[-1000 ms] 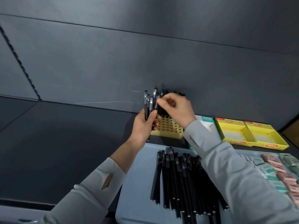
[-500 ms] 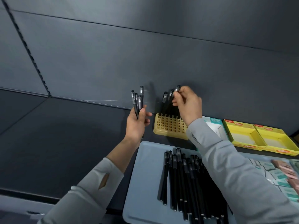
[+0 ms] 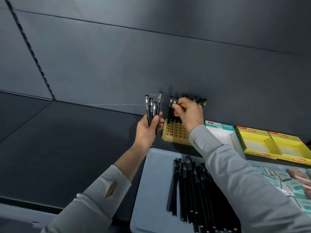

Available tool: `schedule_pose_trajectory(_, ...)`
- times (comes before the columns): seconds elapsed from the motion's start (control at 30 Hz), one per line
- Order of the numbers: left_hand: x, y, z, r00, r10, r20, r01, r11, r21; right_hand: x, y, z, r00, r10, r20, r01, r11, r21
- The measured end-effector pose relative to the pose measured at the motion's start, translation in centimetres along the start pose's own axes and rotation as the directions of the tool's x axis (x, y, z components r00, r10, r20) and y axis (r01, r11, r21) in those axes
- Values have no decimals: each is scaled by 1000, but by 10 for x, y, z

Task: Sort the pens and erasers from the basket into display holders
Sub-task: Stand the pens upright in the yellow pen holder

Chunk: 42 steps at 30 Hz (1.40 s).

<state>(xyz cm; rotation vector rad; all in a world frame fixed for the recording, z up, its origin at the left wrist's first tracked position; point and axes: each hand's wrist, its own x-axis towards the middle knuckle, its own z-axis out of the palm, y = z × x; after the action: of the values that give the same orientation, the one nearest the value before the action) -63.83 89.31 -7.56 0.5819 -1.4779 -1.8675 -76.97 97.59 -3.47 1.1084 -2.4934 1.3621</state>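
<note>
My left hand (image 3: 148, 130) grips a bunch of several black pens (image 3: 153, 106) upright, just left of the yellow pen holder (image 3: 173, 132). My right hand (image 3: 189, 113) is over the holder's back rows and pinches a black pen (image 3: 174, 105) that stands in a hole near the back left corner. More black pens (image 3: 201, 100) stand in the holder's back row behind my right hand. Below, a light grey tray (image 3: 151, 190) holds a row of several black pens (image 3: 190, 190) and a pile of green and pink erasers (image 3: 289, 180) at its right.
A teal and white display box (image 3: 222, 132) stands right of the pen holder. Two yellow display boxes (image 3: 262, 143) sit further right on the dark shelf. A dark wall rises directly behind the holder. The shelf stretches bare to the left.
My right hand has come down and left over the holder with a pen and now holds it in a back-left hole. My left hand keeps its bunch at the holder's left.
</note>
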Motion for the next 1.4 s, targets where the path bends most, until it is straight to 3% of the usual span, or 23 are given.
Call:
schedule_pose_trajectory(0.13, -2, -1, 4, 998, -3, 57, 2, 1000, 19, -6, -10, -11, 980, -71, -184, 66, 997, -31)
schedule_pose_trajectory(0.33, -7, 2, 19, 988, -4, 156, -13, 994, 110, -11, -28, -16, 996, -62, 64, 54, 991, 125)
schedule_pose_trajectory(0.43, -6, 1, 15, 996, -7, 94, -5, 992, 130, -4, -19, -25, 999, 16, -35, -9, 981, 194)
schedule_pose_trajectory(0.53, -3, 3, 7, 999, -36, 28, 33, 995, 94, 1, -5, -36, 987, 27, -160, -13, 996, 89)
schedule_pose_trajectory(0.63, -2, 5, 3, 999, -40, -16, 42, 993, 112, 1, 3, -35, 989, -31, -142, 20, 997, -75)
schedule_pose_trajectory(0.97, -4, 7, 3, 1000, -20, 5, 19, 997, 69, -5, 7, -9, 999, -41, -10, 39, 983, -178)
schedule_pose_trajectory(1.1, -6, 5, 4, 1000, 15, 17, -17, 993, 119, -5, 6, -7, 1000, -4, -20, 1, 988, -154)
schedule_pose_trajectory(1.27, -7, 5, 11, 999, 15, 43, -19, 995, 94, -11, -4, -18, 970, -55, -235, 22, 990, -141)
schedule_pose_trajectory(1.33, -7, 5, 15, 999, 13, 53, -17, 997, 79, -16, -14, -22, 975, -99, -201, 78, 991, -109)
schedule_pose_trajectory(1.4, -8, 6, 20, 998, 17, 67, -21, 997, 70, -21, -21, -23, 990, -124, -71, 120, 991, -54)
